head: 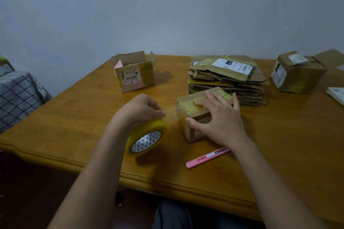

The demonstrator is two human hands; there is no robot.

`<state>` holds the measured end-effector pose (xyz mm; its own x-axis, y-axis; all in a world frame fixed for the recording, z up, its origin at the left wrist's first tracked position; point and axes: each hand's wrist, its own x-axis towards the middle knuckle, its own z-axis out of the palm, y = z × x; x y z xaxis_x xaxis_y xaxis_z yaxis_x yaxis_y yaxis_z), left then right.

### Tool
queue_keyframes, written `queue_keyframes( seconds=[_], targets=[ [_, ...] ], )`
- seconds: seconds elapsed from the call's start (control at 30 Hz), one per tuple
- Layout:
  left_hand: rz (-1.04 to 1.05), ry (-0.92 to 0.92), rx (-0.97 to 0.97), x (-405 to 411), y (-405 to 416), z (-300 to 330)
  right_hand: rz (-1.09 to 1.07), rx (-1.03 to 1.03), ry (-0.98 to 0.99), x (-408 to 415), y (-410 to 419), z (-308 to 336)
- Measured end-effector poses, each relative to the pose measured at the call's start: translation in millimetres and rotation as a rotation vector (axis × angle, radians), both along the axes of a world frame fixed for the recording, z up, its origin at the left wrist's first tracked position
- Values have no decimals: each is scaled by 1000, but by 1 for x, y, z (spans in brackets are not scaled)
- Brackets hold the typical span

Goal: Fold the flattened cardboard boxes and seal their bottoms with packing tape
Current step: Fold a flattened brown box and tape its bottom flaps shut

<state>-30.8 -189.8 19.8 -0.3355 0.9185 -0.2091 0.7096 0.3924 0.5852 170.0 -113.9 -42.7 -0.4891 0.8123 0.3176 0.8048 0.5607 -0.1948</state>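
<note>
Here's the small box [197, 115], sitting on the worktop [279, 135] just in front of the stack of flattened boxes [227, 80], bottom flaps turned up for sealing. The right hand [217, 117] lies flat across the top of it, fingers straight, thumb against the near edge, holding nothing. It looks like a press to keep the flaps shut and pin down the tape already laid. Just left of the box, the left hand [143, 109] has its grip curled round the yellow tape roll [147, 138], and a clear strip [174, 110] runs taut from roll to box edge. Judging by that tension, the pull is meant to carry tape over the edge and down the side. The pink cutter [208, 157] waits just nearer than the box, handy for the cut. Further back, a folded box [135, 72] stands open left of the stack, another folded box [297, 72] to its right.
</note>
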Motion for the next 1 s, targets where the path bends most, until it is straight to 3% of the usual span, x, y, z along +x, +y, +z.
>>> queue_keyframes(
  seconds=[0.13,0.33,0.53,0.63,0.7,0.73,0.8,0.93,1.0],
  targets=[
    [25,-48,17,-6,-2,0,-2,-89,67,-6,-3,11],
    [56,-100,62,-8,-4,-2,-179,-83,53,-34,-12,8],
    [55,-55,121,-5,-4,-7,-77,-96,91,-25,-12,11],
    [27,-27,119,-4,-3,-8,69,-185,419,3,-15,15],
    [20,17,103,-2,0,-10,93,-97,607,29,-18,10],
    [22,34,95,-1,2,-11,78,-30,606,40,-21,5],
    [22,63,81,0,4,-11,79,-43,471,59,-29,-1],
    [27,79,78,-1,5,-9,109,-292,-15,64,-40,-18],
    [24,86,85,-1,3,-9,111,-299,-122,59,-43,-27]
  ],
)
